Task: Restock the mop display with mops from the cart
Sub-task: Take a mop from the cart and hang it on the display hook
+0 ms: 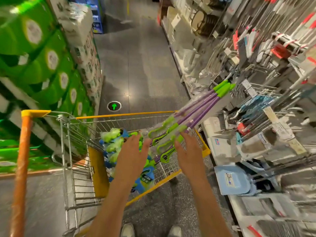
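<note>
Purple-and-green mops (196, 108) in the cart (130, 114), labels blurred; both hands' fingers (135, 142) spread, empty.

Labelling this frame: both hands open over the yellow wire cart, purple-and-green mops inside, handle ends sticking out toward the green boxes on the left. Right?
One thing is wrong. In the head view the purple-and-green mops lean out to the right, toward the hanging-goods shelving, not the green boxes. The left hand and right hand are both open over the yellow wire cart.
</note>
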